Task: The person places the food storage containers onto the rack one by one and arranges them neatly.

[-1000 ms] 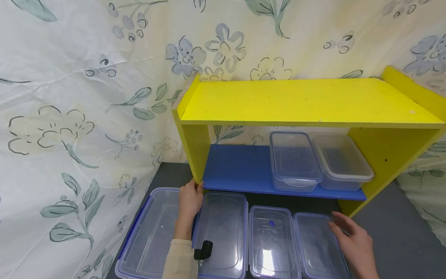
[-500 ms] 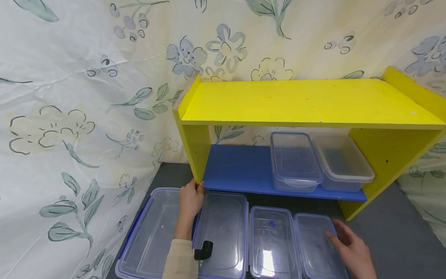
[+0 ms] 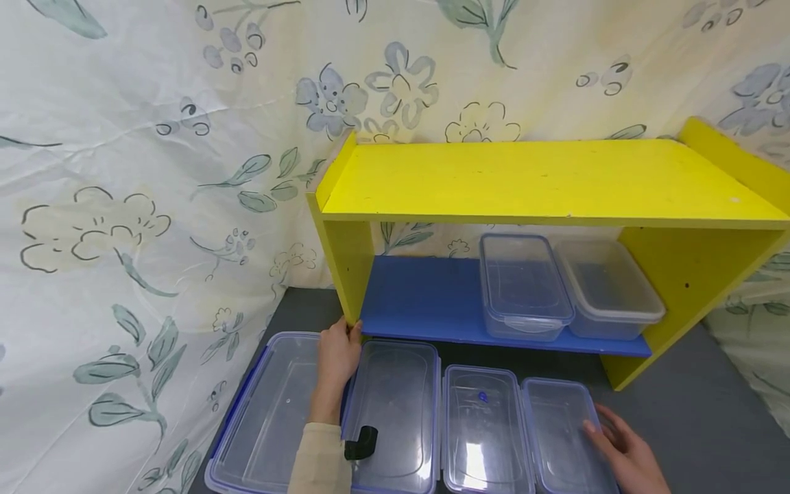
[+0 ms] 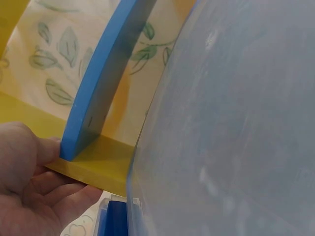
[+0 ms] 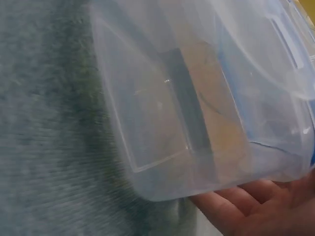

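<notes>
My left hand (image 3: 336, 360) grips the lower front edge of the yellow shelf's left side panel (image 3: 339, 274). In the left wrist view its thumb lies near the blue shelf board's (image 4: 101, 78) end, with the fingers behind the yellow panel. At the far right of the front row stands a clear lidded box (image 3: 561, 432). My right hand (image 3: 632, 453) is at this box's right side, thumb by the lid edge. The right wrist view shows the fingers (image 5: 221, 209) against the clear wall of the box (image 5: 152, 118); nothing is lifted.
More clear boxes line the front: a large one (image 3: 271, 412), another (image 3: 395, 398) and a narrower one (image 3: 484, 439). On the blue board stand two lidded boxes, one blue-rimmed (image 3: 524, 274) and one whitish (image 3: 607, 278). A floral curtain (image 3: 154, 226) hangs left and behind.
My right hand has come down and nearer along the right side of the front-right box, and its fingers have drawn in toward it. The left hand has stayed on the panel.
</notes>
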Available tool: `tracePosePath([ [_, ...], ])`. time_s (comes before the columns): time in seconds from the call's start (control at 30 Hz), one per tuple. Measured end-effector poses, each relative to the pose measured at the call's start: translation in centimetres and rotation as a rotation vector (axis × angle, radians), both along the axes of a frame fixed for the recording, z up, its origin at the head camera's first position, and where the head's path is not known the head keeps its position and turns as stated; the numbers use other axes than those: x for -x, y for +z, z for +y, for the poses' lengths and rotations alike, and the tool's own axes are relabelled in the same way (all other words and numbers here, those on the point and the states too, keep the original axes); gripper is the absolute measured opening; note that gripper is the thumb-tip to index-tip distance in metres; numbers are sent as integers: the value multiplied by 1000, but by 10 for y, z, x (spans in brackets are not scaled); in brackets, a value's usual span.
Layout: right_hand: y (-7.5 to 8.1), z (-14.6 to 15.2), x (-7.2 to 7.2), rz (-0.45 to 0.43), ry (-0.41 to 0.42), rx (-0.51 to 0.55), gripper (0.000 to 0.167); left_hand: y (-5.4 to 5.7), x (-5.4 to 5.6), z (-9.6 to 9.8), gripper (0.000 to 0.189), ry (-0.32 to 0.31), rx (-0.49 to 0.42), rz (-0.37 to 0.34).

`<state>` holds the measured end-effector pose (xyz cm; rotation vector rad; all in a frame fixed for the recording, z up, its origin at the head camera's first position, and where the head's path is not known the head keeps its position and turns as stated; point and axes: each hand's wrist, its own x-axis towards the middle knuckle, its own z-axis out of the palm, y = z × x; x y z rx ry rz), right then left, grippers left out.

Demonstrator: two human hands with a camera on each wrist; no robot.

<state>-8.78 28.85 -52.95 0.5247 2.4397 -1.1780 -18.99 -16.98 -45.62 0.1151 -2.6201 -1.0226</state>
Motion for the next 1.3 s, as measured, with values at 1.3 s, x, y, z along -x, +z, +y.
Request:
tracePosePath([
  [1.3, -43, 17, -41, 448, 103, 511, 76, -1, -1, 0, 21, 6, 8, 18],
])
